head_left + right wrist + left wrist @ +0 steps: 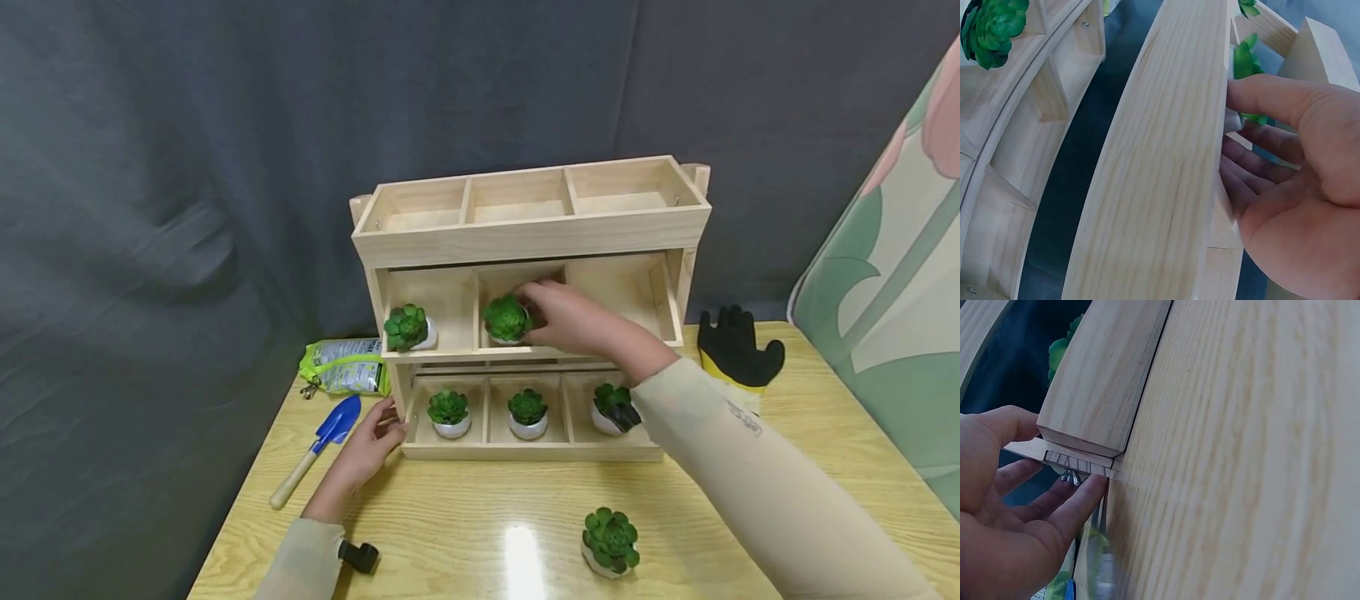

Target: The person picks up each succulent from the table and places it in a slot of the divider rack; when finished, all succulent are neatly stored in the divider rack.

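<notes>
A three-tier wooden planter shelf (532, 240) stands on the table. My right hand (573, 321) grips a small potted succulent (506, 318) in the middle compartment of the middle tier. In the right wrist view the front board (1154, 162) partly hides that pot, with thumb and fingers around it. At the shelf's lower left corner, my left hand (371, 446) holds the end of the bottom tray (1097, 381) between thumb and fingers. Another succulent (407, 327) leans in the middle tier's left compartment. The bottom tier has one succulent (527, 410) in each compartment.
One more potted succulent (611, 540) stands on the table in front. Left of the shelf lie a blue trowel (315, 450) and a green-and-grey bag (347, 367). A black-and-yellow glove (738, 346) lies to the right. Dark curtain (480, 83) hangs behind.
</notes>
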`<state>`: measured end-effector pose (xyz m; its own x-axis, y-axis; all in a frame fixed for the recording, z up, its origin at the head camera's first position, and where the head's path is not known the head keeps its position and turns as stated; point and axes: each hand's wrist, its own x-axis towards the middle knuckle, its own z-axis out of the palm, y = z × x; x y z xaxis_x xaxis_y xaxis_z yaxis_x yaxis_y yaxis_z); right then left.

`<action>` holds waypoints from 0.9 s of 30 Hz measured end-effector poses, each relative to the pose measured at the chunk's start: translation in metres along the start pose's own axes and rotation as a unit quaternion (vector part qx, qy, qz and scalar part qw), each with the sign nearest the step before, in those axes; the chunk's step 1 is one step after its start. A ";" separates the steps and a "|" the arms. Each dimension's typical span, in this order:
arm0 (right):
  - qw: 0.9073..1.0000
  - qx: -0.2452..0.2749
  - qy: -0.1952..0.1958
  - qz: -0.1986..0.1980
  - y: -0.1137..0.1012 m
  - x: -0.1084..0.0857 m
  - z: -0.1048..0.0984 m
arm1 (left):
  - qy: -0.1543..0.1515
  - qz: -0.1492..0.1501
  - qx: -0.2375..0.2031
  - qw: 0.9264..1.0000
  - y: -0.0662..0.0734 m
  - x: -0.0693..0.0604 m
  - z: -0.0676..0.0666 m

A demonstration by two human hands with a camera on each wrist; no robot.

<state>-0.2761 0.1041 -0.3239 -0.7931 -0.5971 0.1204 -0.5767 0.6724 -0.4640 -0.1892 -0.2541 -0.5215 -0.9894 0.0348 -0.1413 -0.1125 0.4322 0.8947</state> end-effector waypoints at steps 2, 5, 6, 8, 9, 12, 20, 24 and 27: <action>1.000 0.009 -0.001 -0.007 0.001 -0.003 0.000 | 0.001 0.000 0.003 1.000 -0.001 0.000 0.000; 0.999 0.036 0.002 -0.016 0.003 -0.009 0.000 | 0.002 0.000 0.001 1.000 -0.001 0.000 0.000; 0.999 0.043 0.004 -0.019 0.004 -0.012 0.000 | 0.001 0.001 0.001 1.000 -0.001 0.000 0.000; 0.997 0.068 0.009 -0.024 0.006 -0.020 -0.001 | -0.001 0.003 0.000 1.000 -0.001 0.001 0.000; 0.996 0.082 0.011 -0.025 0.006 -0.024 -0.002 | -0.001 0.003 -0.001 1.000 -0.001 0.001 0.000; 0.993 0.113 0.015 -0.014 0.006 -0.039 -0.005 | -0.001 0.003 -0.002 1.000 -0.001 0.001 0.000; 0.987 0.160 0.029 0.003 0.010 -0.077 -0.005 | 0.002 0.003 0.005 1.000 -0.001 0.001 0.000; 0.985 0.169 0.037 0.004 0.012 -0.096 -0.002 | 0.000 0.004 0.005 1.000 -0.001 0.002 0.000; 0.985 0.167 0.042 0.005 0.013 -0.111 0.001 | 0.000 0.002 0.002 1.000 -0.001 0.002 0.000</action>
<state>-0.1958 0.1786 -0.3444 -0.8201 -0.5436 0.1789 -0.4825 0.4885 -0.7270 -0.1907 -0.2542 -0.5228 -0.9897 0.0360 -0.1383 -0.1090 0.4359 0.8934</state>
